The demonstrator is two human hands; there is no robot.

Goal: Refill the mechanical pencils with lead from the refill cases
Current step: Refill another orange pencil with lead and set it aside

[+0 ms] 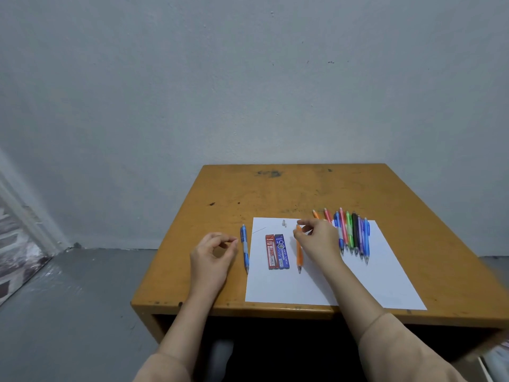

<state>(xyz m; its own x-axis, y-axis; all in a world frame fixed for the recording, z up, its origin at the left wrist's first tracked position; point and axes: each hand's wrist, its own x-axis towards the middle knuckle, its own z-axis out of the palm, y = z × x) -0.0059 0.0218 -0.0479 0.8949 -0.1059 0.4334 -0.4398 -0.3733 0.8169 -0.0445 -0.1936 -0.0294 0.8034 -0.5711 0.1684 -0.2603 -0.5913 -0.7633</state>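
The right hand (316, 235) curls its fingertips onto the top end of the orange pencil (299, 257), which lies flat on the paper (358, 282), tip toward the person; it looks like a light pinch there. The left hand (213, 252) hovers over the desk (303, 188) with thumb and forefinger closed together; whether a lead is between them is too small to tell. Just right of it lies a blue pencil (244, 249), half off the paper. Between the two pencils sit a red case (271, 252) and a blue case (283, 252), touching side by side, both lying flat. A small pale cap (284, 223) rests beyond them, and a thin dark lead (259, 230) lies near the paper's far left corner. The row of pencils (354, 235) waits to the right, packed close. My reading: the orange pencil is being opened or loaded. Next comes feeding a brittle lead into its narrow barrel, which wants a steady barrel and gentle fingers
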